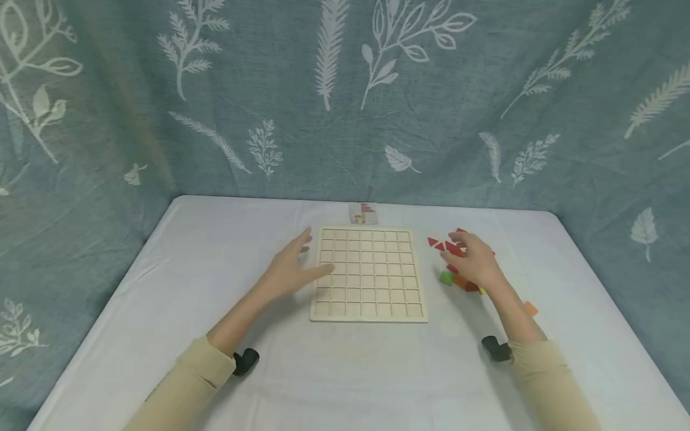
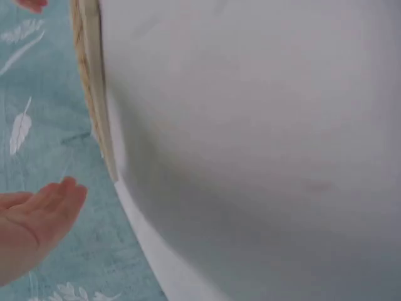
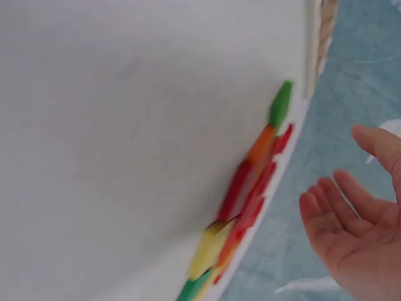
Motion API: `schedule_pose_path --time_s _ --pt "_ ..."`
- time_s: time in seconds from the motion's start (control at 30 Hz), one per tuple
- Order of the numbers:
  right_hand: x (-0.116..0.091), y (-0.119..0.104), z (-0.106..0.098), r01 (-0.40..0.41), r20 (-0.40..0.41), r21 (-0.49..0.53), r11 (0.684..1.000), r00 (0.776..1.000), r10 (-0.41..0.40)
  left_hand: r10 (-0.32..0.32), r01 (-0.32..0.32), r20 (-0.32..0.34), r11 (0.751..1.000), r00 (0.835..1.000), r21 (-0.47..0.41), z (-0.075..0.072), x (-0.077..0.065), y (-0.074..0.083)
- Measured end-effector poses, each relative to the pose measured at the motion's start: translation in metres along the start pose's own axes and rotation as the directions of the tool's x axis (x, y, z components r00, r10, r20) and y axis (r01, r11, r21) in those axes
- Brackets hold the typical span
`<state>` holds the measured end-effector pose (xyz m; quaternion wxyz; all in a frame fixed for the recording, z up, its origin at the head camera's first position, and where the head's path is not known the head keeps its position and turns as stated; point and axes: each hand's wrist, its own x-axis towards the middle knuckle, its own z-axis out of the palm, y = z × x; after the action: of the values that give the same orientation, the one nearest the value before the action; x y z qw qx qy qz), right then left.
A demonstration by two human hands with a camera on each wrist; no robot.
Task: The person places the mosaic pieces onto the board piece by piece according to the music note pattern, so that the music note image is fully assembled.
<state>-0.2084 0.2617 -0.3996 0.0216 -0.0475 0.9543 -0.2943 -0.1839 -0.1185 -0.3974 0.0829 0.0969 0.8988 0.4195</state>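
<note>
A square wooden board with a grid of shallow cells lies on the table, its cells bare. My left hand hovers at the board's left side, thumb reaching over the edge and fingers spread, holding nothing. To the right of the board, my right hand is above a cluster of coloured pieces, its fingers loosely bent with nothing seen between them. Red triangles, a green piece and an orange piece show around it. In the right wrist view that hand is apart from the pieces; some are hidden beneath it.
A small printed card lies behind the board. One orange piece sits apart beside my right forearm. The white-covered table meets a green leaf-patterned curtain at the back and sides.
</note>
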Motion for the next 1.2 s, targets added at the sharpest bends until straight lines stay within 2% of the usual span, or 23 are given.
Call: schedule_pose_path --time_s 0.1,0.27,0.67,0.83,1.0,1.1,1.2 --pt "0.002 0.011 0.0 -0.05 0.042 -0.003 0.999 0.998 0.05 -0.018 0.019 0.066 1.0 0.998 -0.017 0.004 -0.006 -0.003" --pt "0.001 0.023 -0.001 -0.103 0.089 -0.027 0.994 0.99 0.105 -0.031 0.032 0.137 0.999 0.99 -0.006 0.008 -0.011 -0.009" --pt "0.002 0.03 0.0 -0.129 0.105 -0.087 0.988 0.985 0.138 -0.074 0.076 0.248 0.997 0.966 0.005 0.01 -0.013 -0.019" --pt "0.004 0.027 0.001 -0.123 0.087 -0.059 0.991 0.988 0.128 -0.024 0.024 0.295 1.0 0.955 0.003 0.012 -0.014 -0.022" --pt "0.011 0.012 0.008 -0.066 0.031 0.042 0.997 0.997 0.065 0.043 -0.052 0.328 0.998 0.944 0.019 0.015 -0.014 -0.025" --pt "0.02 -0.002 0.017 -0.019 0.019 0.103 0.995 1.0 0.017 0.04 -0.06 0.334 0.997 0.942 0.05 0.016 -0.015 -0.025" --pt "0.033 -0.018 0.029 0.016 0.041 0.147 0.989 0.999 -0.022 0.019 -0.047 0.335 0.996 0.942 0.077 0.017 -0.015 -0.025"
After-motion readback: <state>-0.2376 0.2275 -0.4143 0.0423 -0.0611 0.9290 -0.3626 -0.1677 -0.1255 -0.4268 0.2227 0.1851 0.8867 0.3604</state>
